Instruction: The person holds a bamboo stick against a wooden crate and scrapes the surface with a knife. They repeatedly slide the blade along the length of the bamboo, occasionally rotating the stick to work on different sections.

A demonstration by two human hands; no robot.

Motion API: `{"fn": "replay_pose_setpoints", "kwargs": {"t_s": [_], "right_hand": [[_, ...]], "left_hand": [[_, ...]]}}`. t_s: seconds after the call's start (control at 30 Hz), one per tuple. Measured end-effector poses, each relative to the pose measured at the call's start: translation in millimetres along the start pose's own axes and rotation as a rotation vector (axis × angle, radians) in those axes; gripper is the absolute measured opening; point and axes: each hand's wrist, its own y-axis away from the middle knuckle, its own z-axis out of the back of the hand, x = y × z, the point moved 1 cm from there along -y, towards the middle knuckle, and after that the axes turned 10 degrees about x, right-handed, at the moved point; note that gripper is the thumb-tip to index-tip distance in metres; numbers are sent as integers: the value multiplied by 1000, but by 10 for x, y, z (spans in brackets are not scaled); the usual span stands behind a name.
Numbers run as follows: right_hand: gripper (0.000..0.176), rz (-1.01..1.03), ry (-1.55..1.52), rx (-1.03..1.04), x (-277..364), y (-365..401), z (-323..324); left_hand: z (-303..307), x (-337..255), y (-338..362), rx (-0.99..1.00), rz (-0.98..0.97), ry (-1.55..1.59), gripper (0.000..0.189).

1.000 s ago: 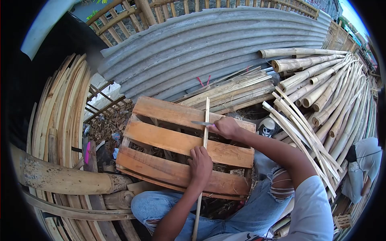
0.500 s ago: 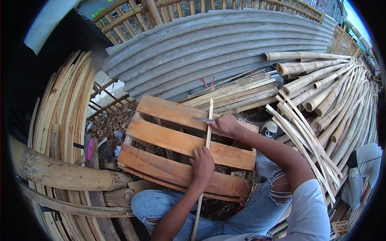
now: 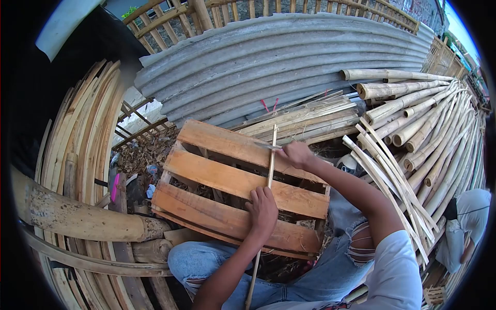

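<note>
Pallet (image 3: 217, 178): strip (image 3: 271, 166) under left hand (image 3: 262, 209), knife (image 3: 266, 146) near far edge

We cannot see the handle of the knife (image 3: 267, 146) (our right hand (image 3: 296, 154) hides it); the strip (image 3: 270, 165) runs off below.

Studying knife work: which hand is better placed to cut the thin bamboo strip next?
Right. The right hand holds the knife against the bamboo strip; the left hand pins it to the crate.

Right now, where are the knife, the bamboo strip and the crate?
knife (image 3: 266, 146): head view, on the blade.
strip (image 3: 270, 168): head view, on its upper stretch.
crate (image 3: 217, 178): head view, on the second slat.
</note>
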Motion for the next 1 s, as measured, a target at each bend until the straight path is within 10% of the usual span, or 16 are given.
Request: {"fn": "replay_pose_setpoints", "kwargs": {"t_s": [0.27,0.37,0.6,0.77,1.0], "right_hand": [[59,53,214,39,47,-51,15],[51,-393,211,-257,-899,-361,299],[33,-235,111,-3,-750,-255,299],[73,-252,-299,109,-297,-231,454],[61,106,-335,275,390,554,90]], "left_hand": [[10,43,-34,-12,-7,-18,9],[28,-20,31,-12,-40,-25,9],[21,17,-6,98,0,127,11],[-17,46,-12,-32,-22,49,9],[16,39,-7,-13,-27,149,10]]}}
